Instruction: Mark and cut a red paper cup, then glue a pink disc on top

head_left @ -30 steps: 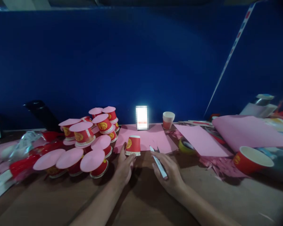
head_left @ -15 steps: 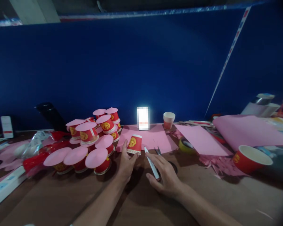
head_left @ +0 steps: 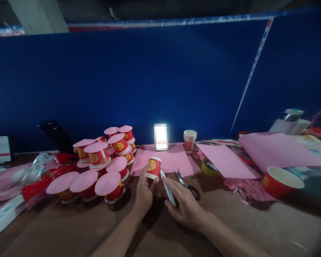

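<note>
My left hand [head_left: 145, 192] is closed around a red paper cup [head_left: 154, 167] with a gold emblem, its patterned band towards me; it seems to be upside down. In my right hand [head_left: 186, 207] is a white pen-shaped tool [head_left: 168, 189], its tip close to the cup's right side. Whether the tip touches the cup I cannot tell. Scissors [head_left: 186, 184] with dark handles lie just beyond my right hand. Pink paper [head_left: 173, 159] lies flat behind the cup. To the left stand several red cups topped with pink paper discs [head_left: 108, 183], some stacked.
A lit phone-like screen [head_left: 161, 137], blurred out, stands at the back near a white-and-red cup [head_left: 189, 139]. On the right are pink sheets [head_left: 228, 160], a tape roll [head_left: 210, 167], paper scraps [head_left: 253, 191] and a large red cup [head_left: 282, 181]. A power strip [head_left: 6, 216] lies left.
The white tool's tip has come nearer the cup, and my right hand has shifted slightly left. More of the scissors shows. The whole view has moved a little.
</note>
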Available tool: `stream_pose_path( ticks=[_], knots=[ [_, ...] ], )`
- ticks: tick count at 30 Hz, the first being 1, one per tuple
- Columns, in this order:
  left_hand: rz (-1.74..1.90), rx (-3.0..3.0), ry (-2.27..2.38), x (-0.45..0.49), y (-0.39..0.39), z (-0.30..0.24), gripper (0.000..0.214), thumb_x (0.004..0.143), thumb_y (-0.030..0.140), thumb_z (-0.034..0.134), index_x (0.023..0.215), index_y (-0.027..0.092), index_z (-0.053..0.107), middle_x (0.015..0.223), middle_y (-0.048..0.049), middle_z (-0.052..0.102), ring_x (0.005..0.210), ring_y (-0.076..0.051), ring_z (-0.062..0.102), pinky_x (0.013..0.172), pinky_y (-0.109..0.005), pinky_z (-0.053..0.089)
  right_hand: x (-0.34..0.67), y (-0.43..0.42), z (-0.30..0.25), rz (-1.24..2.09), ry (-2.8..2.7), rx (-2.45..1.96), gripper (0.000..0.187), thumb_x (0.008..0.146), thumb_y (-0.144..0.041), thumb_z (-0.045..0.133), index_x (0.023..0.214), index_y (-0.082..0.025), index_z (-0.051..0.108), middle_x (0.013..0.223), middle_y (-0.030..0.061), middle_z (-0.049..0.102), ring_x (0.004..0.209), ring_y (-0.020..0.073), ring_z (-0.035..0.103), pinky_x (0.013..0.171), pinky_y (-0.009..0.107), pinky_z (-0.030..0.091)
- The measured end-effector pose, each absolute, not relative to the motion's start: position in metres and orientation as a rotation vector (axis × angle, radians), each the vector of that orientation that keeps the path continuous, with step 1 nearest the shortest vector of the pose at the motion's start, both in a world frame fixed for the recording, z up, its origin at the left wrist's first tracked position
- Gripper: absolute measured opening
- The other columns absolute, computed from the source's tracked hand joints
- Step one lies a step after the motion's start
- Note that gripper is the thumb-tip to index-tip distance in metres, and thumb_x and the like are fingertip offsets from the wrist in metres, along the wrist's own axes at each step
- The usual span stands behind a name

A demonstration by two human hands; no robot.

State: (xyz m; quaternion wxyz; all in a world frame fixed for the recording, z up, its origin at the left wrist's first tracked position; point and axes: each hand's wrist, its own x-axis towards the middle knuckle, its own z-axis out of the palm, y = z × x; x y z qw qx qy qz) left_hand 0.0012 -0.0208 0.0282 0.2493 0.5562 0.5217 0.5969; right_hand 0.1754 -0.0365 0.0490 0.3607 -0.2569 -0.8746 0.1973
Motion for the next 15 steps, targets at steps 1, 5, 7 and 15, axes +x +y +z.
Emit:
stream_pose_path(
  ticks=[1, 5, 7, 15],
  knots=[
    [1.602, 1.525, 1.429, 0.001, -0.022, 0.028, 0.051, 0.074, 0.034, 0.061, 0.121, 0.019, 0.050, 0.085, -0.0061, 0.065, 0.080, -0.021, 0.062, 0.074, -0.036, 0.049, 0.175, -0.036, 0.048, 0.504, -2.246, -0.659, 0.068, 0.075, -0.010, 0.048, 0.139, -0.017, 0.026, 0.138, 0.0091, 0.041, 0.126, 0.0204, 0.037, 0.104, 0.037, 0.034],
    [1.486, 1.484, 1.475, 0.003, -0.025, 0.034, 0.042, 0.074, 0.034, 0.061, 0.112, 0.017, 0.058, 0.066, -0.0019, 0.061, 0.075, -0.022, 0.061, 0.074, -0.036, 0.049, 0.174, -0.035, 0.045, 0.479, -2.232, -0.651, 0.067, 0.075, -0.009, 0.049, 0.138, -0.018, 0.027, 0.136, 0.0086, 0.043, 0.125, 0.0200, 0.040, 0.103, 0.036, 0.036],
    [1.493, 1.432, 1.463, 0.005, -0.026, 0.037, 0.042, 0.072, 0.033, 0.062, 0.111, 0.017, 0.059, 0.063, -0.0017, 0.061, 0.077, -0.023, 0.061, 0.077, -0.038, 0.048, 0.173, -0.034, 0.045, 0.456, -2.225, -0.651, 0.067, 0.075, -0.009, 0.049, 0.138, -0.019, 0.028, 0.135, 0.0084, 0.045, 0.124, 0.0199, 0.042, 0.102, 0.036, 0.038],
    [1.668, 1.300, 1.289, 0.010, -0.027, 0.040, 0.054, 0.069, 0.023, 0.067, 0.120, 0.023, 0.050, 0.118, -0.0086, 0.057, 0.115, -0.026, 0.049, 0.096, -0.037, 0.038, 0.174, -0.031, 0.041, 0.371, -2.141, -0.661, 0.056, 0.080, -0.005, 0.040, 0.134, -0.020, 0.035, 0.126, 0.0096, 0.053, 0.115, 0.0190, 0.051, 0.094, 0.036, 0.046]
  ],
)
